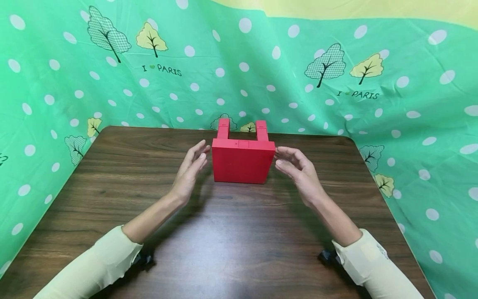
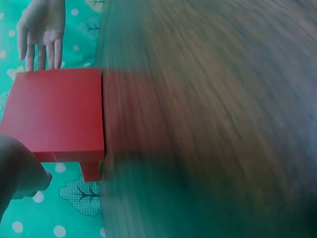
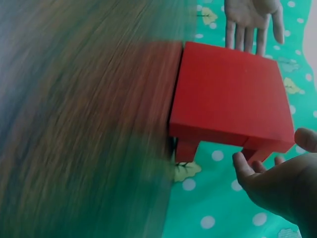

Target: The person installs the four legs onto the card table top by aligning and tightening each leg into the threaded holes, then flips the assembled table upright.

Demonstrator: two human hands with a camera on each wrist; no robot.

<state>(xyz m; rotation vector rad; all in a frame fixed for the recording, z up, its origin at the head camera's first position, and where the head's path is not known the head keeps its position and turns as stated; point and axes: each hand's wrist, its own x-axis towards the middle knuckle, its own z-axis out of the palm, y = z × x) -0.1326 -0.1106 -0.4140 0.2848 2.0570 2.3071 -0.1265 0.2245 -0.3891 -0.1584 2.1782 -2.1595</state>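
A small red table-like stool (image 1: 242, 164) stands on its side, its flat square top turned toward me. Two of its legs (image 1: 262, 131) show at the back in the head view; the others are hidden behind the top. My left hand (image 1: 188, 172) is beside the stool's left edge, fingers extended and slightly bent. On the other side, my right hand (image 1: 300, 172) has its fingertips right at the edge, with the thumb apart from the fingers. Neither hand is wrapped round it. In the right wrist view, the right hand (image 3: 282, 186) appears close to a red leg (image 3: 255, 151).
The brown wood-grain table (image 1: 239, 236) carries the stool near its back edge. Behind and at both sides hangs a green cloth (image 1: 242, 50) with white dots and trees. Dark straps (image 1: 143, 261) show under the pale sleeves (image 1: 93, 263).
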